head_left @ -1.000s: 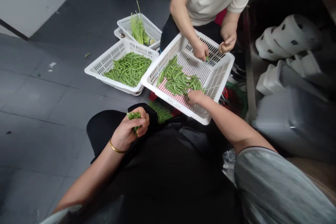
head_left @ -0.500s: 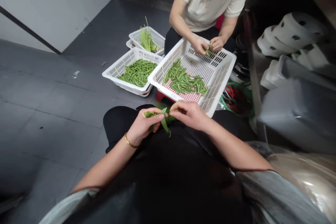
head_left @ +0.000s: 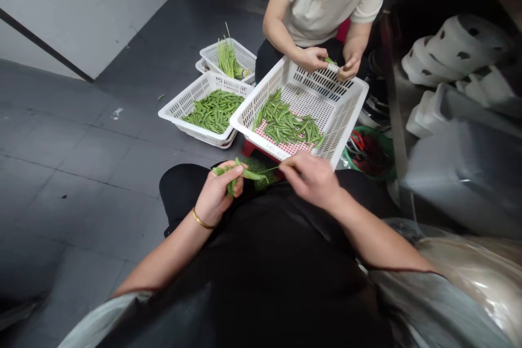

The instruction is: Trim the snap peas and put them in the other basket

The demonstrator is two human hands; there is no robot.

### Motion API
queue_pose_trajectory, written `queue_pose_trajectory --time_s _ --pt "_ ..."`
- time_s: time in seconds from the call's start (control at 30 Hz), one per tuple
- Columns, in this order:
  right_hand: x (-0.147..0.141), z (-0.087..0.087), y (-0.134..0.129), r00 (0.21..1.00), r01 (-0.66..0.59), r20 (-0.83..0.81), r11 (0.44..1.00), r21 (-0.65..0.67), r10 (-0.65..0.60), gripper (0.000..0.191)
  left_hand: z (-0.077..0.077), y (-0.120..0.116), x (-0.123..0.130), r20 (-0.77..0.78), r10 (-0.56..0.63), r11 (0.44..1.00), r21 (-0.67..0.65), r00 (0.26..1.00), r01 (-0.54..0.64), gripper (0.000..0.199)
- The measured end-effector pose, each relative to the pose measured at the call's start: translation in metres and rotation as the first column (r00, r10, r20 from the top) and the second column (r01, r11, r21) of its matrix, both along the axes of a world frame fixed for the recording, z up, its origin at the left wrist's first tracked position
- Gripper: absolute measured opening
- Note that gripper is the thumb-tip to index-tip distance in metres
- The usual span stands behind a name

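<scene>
Several green pea pods [head_left: 249,174] are held in my left hand [head_left: 222,187], whose fingers and thumb close round them above my lap. A thin green string [head_left: 269,169] stretches from one pod's tip to my right hand [head_left: 312,178], which pinches its far end. Beyond my hands, a large white basket [head_left: 346,138] holds a loose layer of pods [head_left: 285,122]. It rests tilted on a red support [head_left: 249,149]. Left of it, a smaller white basket [head_left: 173,113] contains a thicker heap of pods [head_left: 216,110].
A co-worker in a cream shirt [head_left: 322,16] sits opposite, handling a pod over the large basket. Behind the smaller basket is another basket with green stalks [head_left: 228,58]. Grey bins [head_left: 460,168], white containers [head_left: 457,46] and a green-rimmed basket [head_left: 373,152] stand at right.
My right hand has moved right, away from my left, drawing the string out between them. My left hand has shifted slightly left. The co-worker's hands have moved a little right.
</scene>
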State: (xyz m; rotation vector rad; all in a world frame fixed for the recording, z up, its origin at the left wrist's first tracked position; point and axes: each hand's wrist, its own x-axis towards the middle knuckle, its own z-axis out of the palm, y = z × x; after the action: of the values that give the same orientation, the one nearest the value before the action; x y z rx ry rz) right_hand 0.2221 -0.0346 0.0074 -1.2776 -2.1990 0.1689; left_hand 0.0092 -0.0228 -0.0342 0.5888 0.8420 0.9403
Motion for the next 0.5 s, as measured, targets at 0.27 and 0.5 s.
queue_pose_trajectory --time_s 0.27,0.5 --pt "-0.001 0.009 0.009 0.981 -0.133 0.071 0.887 -0.443 0.183 0.029 0.008 0.001 -0.016 -0.32 0.069 0.962 0.273 0.945 0.022 0.015" --pt "-0.028 -0.018 0.013 0.962 -0.256 -0.205 0.864 -0.433 0.182 0.026 -0.006 -0.008 -0.01 -0.244 0.011 0.988 0.153 0.97 0.028 0.017"
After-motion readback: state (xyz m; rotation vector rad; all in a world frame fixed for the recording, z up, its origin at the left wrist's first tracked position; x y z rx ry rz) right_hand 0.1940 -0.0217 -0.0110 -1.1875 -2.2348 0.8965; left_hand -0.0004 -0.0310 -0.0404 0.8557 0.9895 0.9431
